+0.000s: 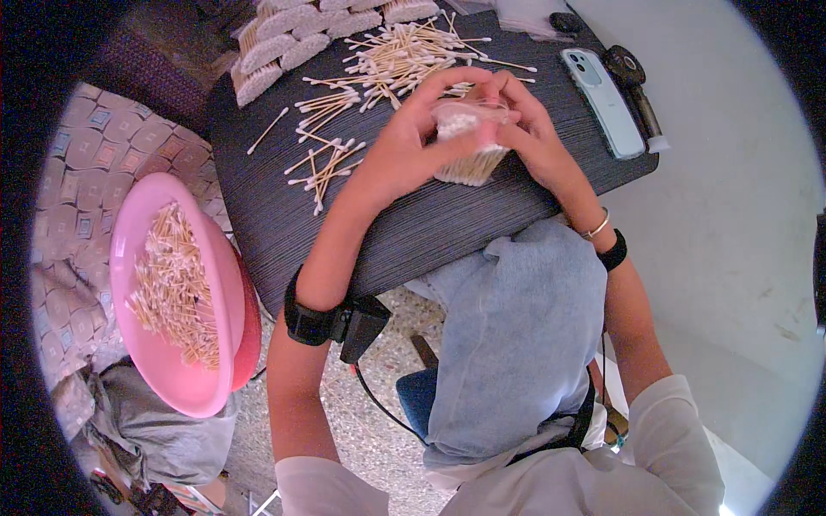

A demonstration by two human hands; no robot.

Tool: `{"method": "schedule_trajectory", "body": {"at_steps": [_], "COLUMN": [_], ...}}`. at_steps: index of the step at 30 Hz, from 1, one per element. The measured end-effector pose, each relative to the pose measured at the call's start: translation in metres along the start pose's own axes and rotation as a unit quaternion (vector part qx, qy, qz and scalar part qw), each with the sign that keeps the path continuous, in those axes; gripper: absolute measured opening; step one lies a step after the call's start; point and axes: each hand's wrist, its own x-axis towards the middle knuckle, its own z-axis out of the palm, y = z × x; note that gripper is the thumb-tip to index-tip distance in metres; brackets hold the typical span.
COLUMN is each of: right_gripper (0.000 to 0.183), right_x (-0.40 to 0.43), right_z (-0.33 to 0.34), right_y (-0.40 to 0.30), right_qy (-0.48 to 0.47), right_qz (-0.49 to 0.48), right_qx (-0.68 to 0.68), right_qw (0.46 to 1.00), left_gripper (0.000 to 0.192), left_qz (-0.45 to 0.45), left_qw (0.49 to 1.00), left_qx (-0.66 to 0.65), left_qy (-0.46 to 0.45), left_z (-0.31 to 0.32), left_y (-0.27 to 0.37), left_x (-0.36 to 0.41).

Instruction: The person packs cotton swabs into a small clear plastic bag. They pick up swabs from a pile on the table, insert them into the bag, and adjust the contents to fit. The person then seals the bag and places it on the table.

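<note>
Between my two hands is a clear plastic bag packed with cotton swabs (470,164), held just above the near part of a dark wood-grain table (413,238). My left hand (419,138) grips its left side, the thumb lying across the front. On the other side, my right hand (526,122) has its fingers at the bag's upper edge. The fingertips of both hands meet near the top of the bag and partly hide it. Behind the hands lies a loose heap of cotton swabs (406,58), with smaller groups (326,164) spread to the left.
Filled bags of swabs (277,51) are stacked at the table's far left. A phone (603,103) lies at the right, beside a black strapped device (626,68). Left of the table, a pink basin (222,322) holds many loose swabs. A cable hangs from my left wrist device (361,326).
</note>
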Motion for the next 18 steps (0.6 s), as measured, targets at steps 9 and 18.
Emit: {"method": "schedule_trajectory", "body": {"at_steps": [9, 18], "right_gripper": [0.030, 0.033], "right_x": [0.001, 0.002], "right_z": [0.010, 0.010], "right_y": [-0.003, -0.004], "right_qy": [0.066, 0.074], "right_qz": [0.013, 0.046], "right_qx": [0.009, 0.014], "right_qw": [0.998, 0.996], "left_gripper": [0.039, 0.028], "left_qz": [0.005, -0.015], "left_qw": [0.998, 0.987], "left_qx": [0.018, -0.059], "left_qy": [0.065, 0.148], "left_z": [-0.003, -0.008], "left_y": [0.002, -0.011], "left_x": [0.001, 0.005]}}
